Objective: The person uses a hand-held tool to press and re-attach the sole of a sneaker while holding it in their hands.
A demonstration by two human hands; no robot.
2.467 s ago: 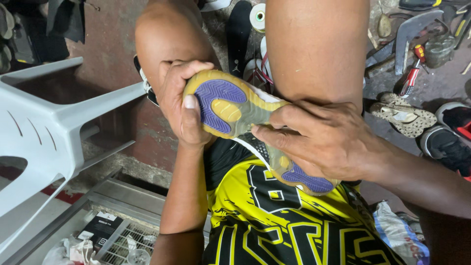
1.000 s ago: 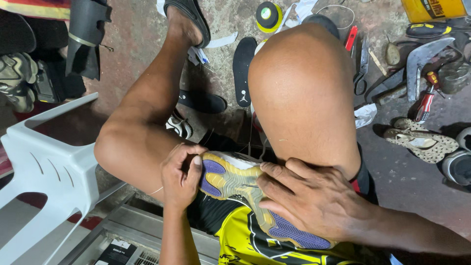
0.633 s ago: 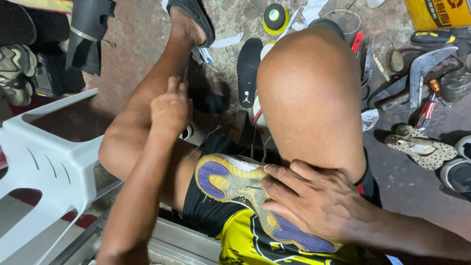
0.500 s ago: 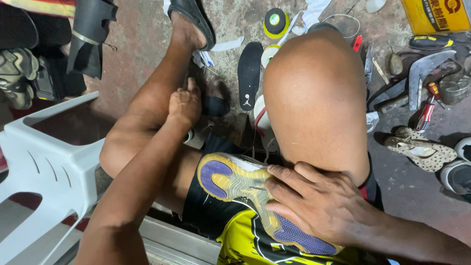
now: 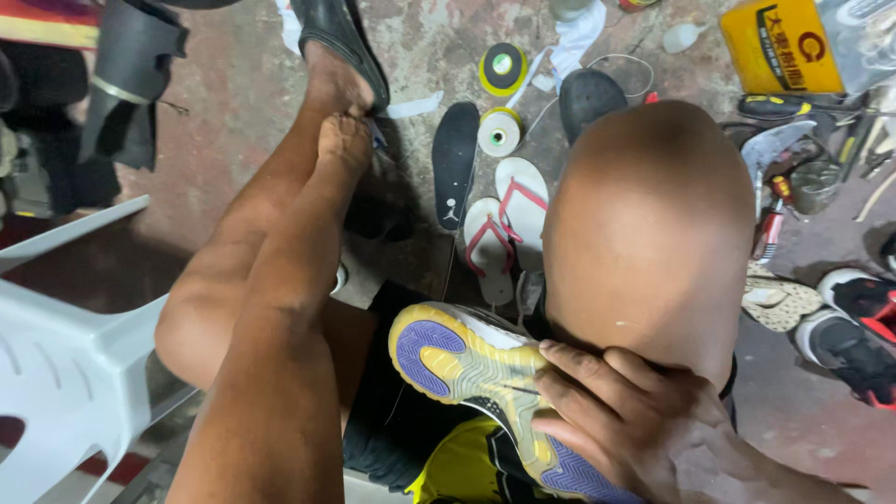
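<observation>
Two hands in view: both belong to the seated person, seen from above.
Right hand (image 5: 621, 420): fingers spread and pressed down over a sneaker with a yellowed rubber sole and purple tread patches (image 5: 471, 369), gripping it sole-up.
Sneaker position: lying on the person's lap, wedged just below the raised right knee (image 5: 653, 233), its toe pointing toward the left thigh; the heel end runs under the right hand and past the lower edge of the frame.
Left hand (image 5: 343, 140): stretched far forward, down at the left foot beside a black sandal (image 5: 341, 42); the fingers curl toward the floor there, but whether they are closed on anything cannot be told.
Clothing: yellow and black jersey (image 5: 457, 467), visible beneath the sneaker.
Floor ahead, centre: black flat shoe insole (image 5: 455, 163), a pair of white flip-flops with red straps (image 5: 504, 229), and two round spools of tape or thread with yellow rims (image 5: 501, 98), all near one another.
Floor ahead, right: yellow rectangular can (image 5: 779, 47), assorted hand tools (image 5: 779, 191) near it, a worn patterned sandal (image 5: 779, 299), and a black, white and red sports shoe (image 5: 859, 331) at the frame edge.
Left side: white plastic chair (image 5: 65, 355), just beside the left thigh.
</observation>
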